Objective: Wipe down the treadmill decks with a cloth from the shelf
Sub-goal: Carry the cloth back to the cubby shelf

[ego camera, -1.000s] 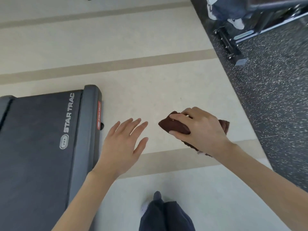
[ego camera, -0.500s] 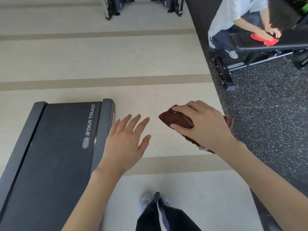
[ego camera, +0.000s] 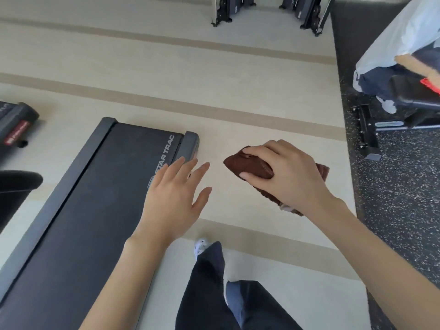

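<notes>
Pale floor [ego camera: 238, 96] with tan stripes runs under me, and speckled matting [ego camera: 392, 210] takes over on the right, where someone else [ego camera: 400, 39] works at a bench [ego camera: 414, 91]. On my left lies the deck [ego camera: 95, 198], dark between grey rails [ego camera: 189, 145], its end pointing away from me. A second treadmill [ego camera: 16, 125] shows at the far left edge. My left hand [ego camera: 173, 201] is above the rail nearest me, fingers straight and spread, holding nothing. My right hand [ego camera: 290, 177] is curled round the cloth [ego camera: 252, 165], a brown folded wad held in the air over bare floor, beside the deck and not touching it. I judge that wiping this deck is about to begin, so the job now is to carry the cloth across and down. I would land it flat at the far end by the lettering [ego camera: 166, 151] and press it with my palm rather than pinch it. Then I would draw long overlapping strokes along the deck and run each rail. A loose corner hangs below my wrist, and I'd tuck it in so it doesn't drag. The free hand could brace on the rail as I lean.
</notes>
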`<state>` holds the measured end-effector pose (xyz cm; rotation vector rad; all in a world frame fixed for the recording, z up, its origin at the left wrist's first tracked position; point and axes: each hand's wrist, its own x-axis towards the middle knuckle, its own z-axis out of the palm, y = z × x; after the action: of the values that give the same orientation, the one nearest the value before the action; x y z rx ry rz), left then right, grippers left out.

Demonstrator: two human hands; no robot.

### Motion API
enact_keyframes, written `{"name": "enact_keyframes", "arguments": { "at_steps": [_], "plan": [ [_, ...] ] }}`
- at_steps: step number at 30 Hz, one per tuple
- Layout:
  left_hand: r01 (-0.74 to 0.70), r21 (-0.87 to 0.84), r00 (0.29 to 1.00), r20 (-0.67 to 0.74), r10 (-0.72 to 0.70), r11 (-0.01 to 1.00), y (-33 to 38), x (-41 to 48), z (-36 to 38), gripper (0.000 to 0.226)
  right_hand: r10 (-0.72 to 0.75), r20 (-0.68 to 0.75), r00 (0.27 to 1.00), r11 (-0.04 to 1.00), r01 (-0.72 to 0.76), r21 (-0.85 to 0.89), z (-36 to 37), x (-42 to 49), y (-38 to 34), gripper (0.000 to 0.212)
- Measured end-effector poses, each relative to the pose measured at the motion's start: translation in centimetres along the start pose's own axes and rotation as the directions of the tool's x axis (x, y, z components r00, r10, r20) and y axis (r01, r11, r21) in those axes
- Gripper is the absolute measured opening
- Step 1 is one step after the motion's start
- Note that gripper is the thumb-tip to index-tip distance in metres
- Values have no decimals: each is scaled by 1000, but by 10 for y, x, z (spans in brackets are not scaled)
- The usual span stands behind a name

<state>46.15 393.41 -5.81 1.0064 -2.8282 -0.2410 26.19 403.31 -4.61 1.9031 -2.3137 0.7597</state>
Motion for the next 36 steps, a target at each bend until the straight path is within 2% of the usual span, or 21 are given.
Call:
{"name": "enact_keyframes", "arguments": {
  "at_steps": [14, 17, 24, 32, 36],
  "plan": [
    [45, 44, 995, -89, -41, 998, -113, 69, -29, 46, -77, 36, 996, 997, 77, -3, 55, 137, -46, 35],
    [103, 21, 993, -62, -102, 994, -130, 80, -32, 51, -79, 42, 996, 997, 79, 4, 67, 159, -50, 35],
    [184, -19, 982, -45, -185, 983, -163, 96, -32, 47, -87, 93, 992, 996, 83, 41, 95, 202, -59, 36],
    [279, -13, 960, -29, -279, 960, -185, 148, -29, 53, -171, 99, 980, 984, 164, 75, 115, 268, -32, 34],
    [310, -13, 950, -31, -310, 951, -184, 196, -21, 46, -245, 135, 960, 968, 235, 85, 120, 300, 2, 35]
  ]
}}
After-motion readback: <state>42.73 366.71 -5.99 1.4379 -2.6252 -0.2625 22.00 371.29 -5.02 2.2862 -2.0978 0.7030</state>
